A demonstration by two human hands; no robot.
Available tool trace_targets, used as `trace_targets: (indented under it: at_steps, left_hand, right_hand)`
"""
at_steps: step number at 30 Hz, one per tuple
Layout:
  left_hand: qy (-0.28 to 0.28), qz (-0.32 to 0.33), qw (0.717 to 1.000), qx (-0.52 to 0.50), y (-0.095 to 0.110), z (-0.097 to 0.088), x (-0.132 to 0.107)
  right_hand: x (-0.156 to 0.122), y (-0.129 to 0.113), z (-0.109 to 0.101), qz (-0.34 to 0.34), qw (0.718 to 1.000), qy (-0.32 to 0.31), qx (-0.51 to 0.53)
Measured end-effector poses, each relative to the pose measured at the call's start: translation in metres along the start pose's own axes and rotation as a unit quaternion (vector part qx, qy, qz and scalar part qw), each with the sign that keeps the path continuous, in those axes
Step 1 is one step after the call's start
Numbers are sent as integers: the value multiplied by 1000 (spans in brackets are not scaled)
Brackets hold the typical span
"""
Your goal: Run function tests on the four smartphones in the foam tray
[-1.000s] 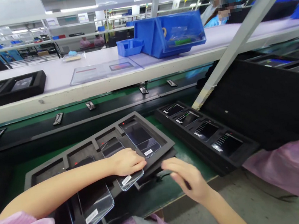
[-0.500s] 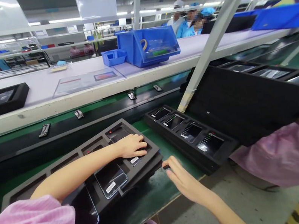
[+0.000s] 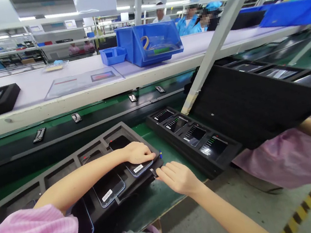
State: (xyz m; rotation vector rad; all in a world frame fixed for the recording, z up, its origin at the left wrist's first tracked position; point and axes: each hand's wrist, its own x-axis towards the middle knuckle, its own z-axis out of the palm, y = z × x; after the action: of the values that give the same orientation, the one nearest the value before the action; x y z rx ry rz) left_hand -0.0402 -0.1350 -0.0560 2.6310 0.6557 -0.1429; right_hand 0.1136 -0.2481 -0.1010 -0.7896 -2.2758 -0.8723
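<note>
My left hand point(image 3: 138, 152) lies over a dark smartphone point(image 3: 122, 141) at the right end of a grey foam tray point(image 3: 57, 156), fingers curled at its side edge. The phone's lower end, with a white label, shows below the hand. My right hand point(image 3: 180, 176) is closed on a small black plug with a metal tip point(image 3: 153, 173), just off the tray's front right corner and near the phone's lower end. Another labelled phone point(image 3: 109, 186) rests in the neighbouring slot, and a third is partly hidden under my left forearm.
To the right lies a black tray point(image 3: 189, 130) of several lit phones. A co-worker's pink sleeve point(image 3: 281, 155) is beside a large black tray point(image 3: 247, 97). Behind are a belt with small parts, a white shelf point(image 3: 86, 96) with blue bins point(image 3: 144, 47), and a slanted post point(image 3: 213, 55).
My left fingers have curled in from a spread pose, and the phone's lower end shows more. My right hand has moved left with the plug, closer to the phone. The view has shifted slightly.
</note>
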Motion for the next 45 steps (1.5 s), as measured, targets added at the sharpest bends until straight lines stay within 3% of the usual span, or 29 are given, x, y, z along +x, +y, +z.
trace_targets:
  at_steps: [4, 10, 22, 30, 38, 45]
  left_hand:
    - [12, -7, 1000, -8, 4, 5, -2]
    - [32, -2, 999, -1, 0, 9, -3]
    - [28, -26, 999, -12, 2, 7, -3]
    - [34, -19, 999, -17, 1, 7, -4]
    - [40, -7, 999, -18, -3, 11, -2]
    - [49, -19, 999, -12, -4, 12, 0]
  right_hand:
    - [2, -4, 9, -44, 999, 17, -12]
    - [0, -8, 16, -31, 999, 14, -28]
    - [7, -21, 3, 25, 994, -12, -105]
    - [7, -17, 2, -15, 993, 0, -120]
    - [3, -19, 4, -1, 995, 1, -97]
    - [19, -24, 1, 0, 990, -46, -132]
